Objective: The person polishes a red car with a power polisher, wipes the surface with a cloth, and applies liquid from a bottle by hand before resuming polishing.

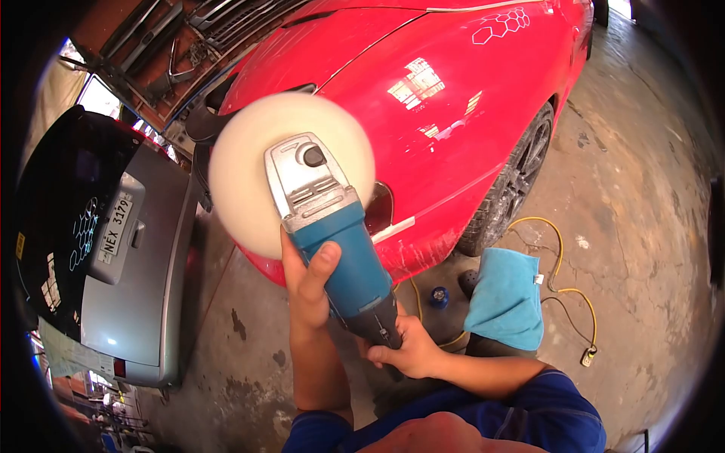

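Both my hands hold a blue and silver polisher (343, 257) fitted with a large cream pad (245, 174). My left hand (308, 283) is wrapped round the left side of its blue body, thumb up along the casing. Farther back, my right hand (408, 349) grips the dark rear handle. The pad faces away from me and overlaps the front corner of a red car (453, 162) in this view. Pale smears mark the lower bumper, and light-coloured tape (396, 229) shows beside the polisher.
A light blue towel (506, 294) drapes over my leg. Near my shoe (468, 282) stands a small blue round container (439, 297). A yellow cord (560, 257) runs across the concrete floor to a connector (588, 356). On the left is a grey vehicle tailgate (136, 287).
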A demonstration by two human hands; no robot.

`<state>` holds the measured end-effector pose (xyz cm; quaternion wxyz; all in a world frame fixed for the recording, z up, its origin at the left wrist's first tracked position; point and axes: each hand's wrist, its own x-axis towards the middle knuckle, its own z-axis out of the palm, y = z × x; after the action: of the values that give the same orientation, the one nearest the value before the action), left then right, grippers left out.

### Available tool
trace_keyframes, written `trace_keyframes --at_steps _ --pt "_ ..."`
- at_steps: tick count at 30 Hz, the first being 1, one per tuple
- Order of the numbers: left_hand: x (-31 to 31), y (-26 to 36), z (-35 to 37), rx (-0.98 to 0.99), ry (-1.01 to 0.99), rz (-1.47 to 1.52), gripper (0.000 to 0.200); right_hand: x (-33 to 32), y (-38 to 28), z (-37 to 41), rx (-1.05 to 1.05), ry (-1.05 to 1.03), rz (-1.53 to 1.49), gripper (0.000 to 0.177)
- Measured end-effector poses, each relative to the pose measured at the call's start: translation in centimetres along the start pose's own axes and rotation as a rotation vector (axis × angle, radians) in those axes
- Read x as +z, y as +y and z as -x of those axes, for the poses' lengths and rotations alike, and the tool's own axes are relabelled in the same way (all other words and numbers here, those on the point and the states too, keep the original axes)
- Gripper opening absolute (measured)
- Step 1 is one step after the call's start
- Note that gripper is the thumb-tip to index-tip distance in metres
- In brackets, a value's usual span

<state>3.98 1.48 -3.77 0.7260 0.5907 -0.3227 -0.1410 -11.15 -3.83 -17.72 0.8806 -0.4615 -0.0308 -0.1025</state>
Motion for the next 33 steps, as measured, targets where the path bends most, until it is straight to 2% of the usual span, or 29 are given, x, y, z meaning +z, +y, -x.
trace_keyframes --at_steps 12,23,29,32,33 --pt "-1.7 -0.6 -0.2 0.012 0.006 0.010 0.082 0.5 0.2 -0.8 0.027 -0.004 -0.051 0.028" --pt "-4.0 -0.7 0.7 -0.061 0.012 0.075 0.072 1.1 -1.7 -0.9 0.232 -0.052 0.091 0.034" --pt "-4.5 -0.9 1.8 -0.087 -0.021 0.056 0.078 1.5 -1.6 -0.1 0.208 -0.045 0.068 0.042" --pt "-3.7 -0.9 2.3 -0.116 -0.056 0.048 0.080 2.4 -1.4 1.3 0.100 0.061 -0.026 0.027" --pt "-3.1 -1.1 2.5 -0.120 -0.059 0.042 0.080 2.4 -1.4 1.9 0.142 0.064 0.002 0.032"
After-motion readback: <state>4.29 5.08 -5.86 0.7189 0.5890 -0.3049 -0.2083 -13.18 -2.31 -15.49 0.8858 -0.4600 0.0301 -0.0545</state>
